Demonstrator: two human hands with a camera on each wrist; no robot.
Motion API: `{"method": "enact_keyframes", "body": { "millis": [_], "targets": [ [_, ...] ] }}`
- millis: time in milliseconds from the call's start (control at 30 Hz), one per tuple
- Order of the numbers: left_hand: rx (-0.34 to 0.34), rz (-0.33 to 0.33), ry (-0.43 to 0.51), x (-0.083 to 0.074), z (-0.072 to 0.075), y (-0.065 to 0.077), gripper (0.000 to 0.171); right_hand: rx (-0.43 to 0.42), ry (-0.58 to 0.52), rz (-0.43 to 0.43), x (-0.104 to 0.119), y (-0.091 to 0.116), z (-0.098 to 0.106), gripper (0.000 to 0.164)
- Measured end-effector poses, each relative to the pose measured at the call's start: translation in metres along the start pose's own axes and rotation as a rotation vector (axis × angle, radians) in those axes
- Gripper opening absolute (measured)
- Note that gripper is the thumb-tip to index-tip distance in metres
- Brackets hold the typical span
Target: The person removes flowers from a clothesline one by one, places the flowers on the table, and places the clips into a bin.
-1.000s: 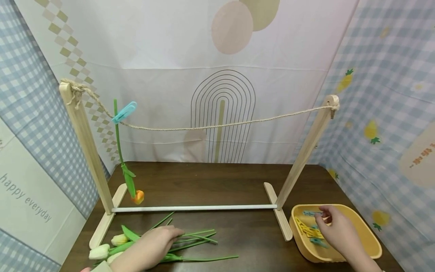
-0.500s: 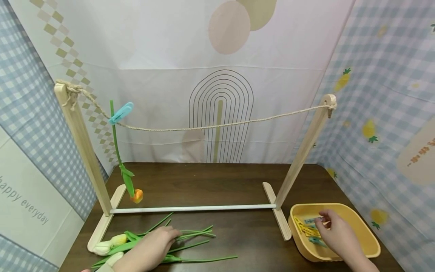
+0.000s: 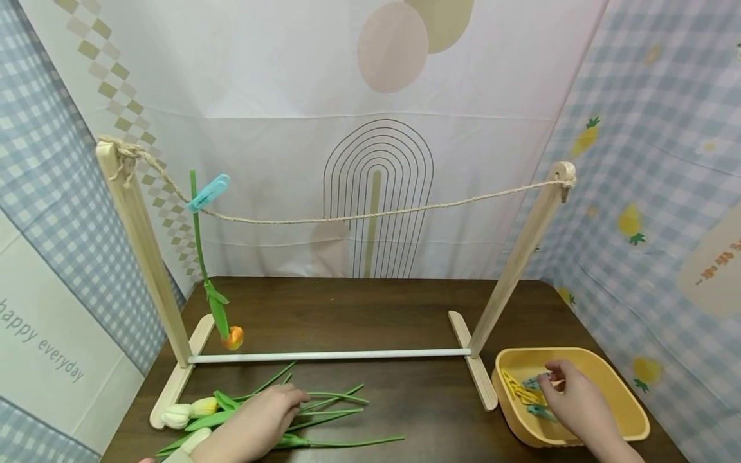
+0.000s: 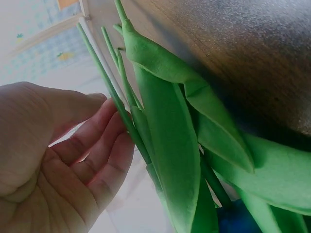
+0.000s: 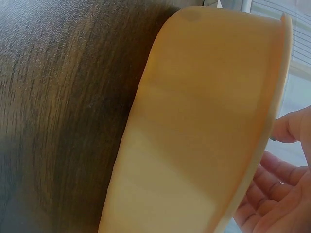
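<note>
In the head view my left hand (image 3: 263, 415) lies over several tulips at the front left. The left wrist view shows its thumb and index finger pinching a thin green tulip stem (image 4: 99, 63) beside broad leaves (image 4: 167, 141). A cream tulip head (image 3: 176, 416) and a yellowish one (image 3: 204, 407) show left of that hand. My right hand (image 3: 579, 399) is over the yellow basin (image 3: 628, 411), its fingertips pinching a blue clothespin (image 3: 534, 382). Yellow clothespins (image 3: 523, 393) and a teal one (image 3: 541, 412) lie in the basin below. The basin wall hides this clothespin's greater part in the right wrist view.
A wooden stand with a left post (image 3: 147, 257) and right post (image 3: 521, 263) carries a sagging twine line (image 3: 347, 218). On it a light blue clothespin (image 3: 210, 192) holds an orange tulip (image 3: 233, 337) head down. A white rod (image 3: 330, 355) joins the feet.
The blue clothespin at my right fingertips has come down slightly and tilted. Under my left hand, some tulip heads and stems have shifted a little. The hanging tulip stays on the line.
</note>
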State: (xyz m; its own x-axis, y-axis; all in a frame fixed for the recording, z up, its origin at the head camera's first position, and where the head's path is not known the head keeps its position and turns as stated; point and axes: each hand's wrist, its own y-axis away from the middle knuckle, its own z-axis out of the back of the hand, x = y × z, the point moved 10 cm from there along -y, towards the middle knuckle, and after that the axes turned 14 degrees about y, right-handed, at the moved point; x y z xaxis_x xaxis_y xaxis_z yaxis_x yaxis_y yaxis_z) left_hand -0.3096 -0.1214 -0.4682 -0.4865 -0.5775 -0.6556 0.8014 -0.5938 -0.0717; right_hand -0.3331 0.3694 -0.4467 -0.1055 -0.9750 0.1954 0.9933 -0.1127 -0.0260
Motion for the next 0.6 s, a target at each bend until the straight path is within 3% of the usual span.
{"method": "enact_keyframes", "body": {
  "millis": [200,333,467,600],
  "targets": [
    [-0.009,-0.015,0.034,-0.004,0.003,0.001,0.017,0.007,0.026,-0.002,-0.002,-0.001,0.0,0.052],
    [-0.041,-0.029,0.041,-0.007,0.007,0.003,0.016,-0.071,0.053,0.027,0.006,0.001,0.006,0.046],
    [-0.088,-0.042,0.045,-0.009,0.015,0.004,0.017,-0.192,0.054,0.095,0.031,0.007,0.019,0.036],
    [-0.146,-0.047,0.054,-0.012,0.03,0.004,0.018,-0.245,0.047,0.201,0.076,0.014,0.031,0.03]
  ]
}}
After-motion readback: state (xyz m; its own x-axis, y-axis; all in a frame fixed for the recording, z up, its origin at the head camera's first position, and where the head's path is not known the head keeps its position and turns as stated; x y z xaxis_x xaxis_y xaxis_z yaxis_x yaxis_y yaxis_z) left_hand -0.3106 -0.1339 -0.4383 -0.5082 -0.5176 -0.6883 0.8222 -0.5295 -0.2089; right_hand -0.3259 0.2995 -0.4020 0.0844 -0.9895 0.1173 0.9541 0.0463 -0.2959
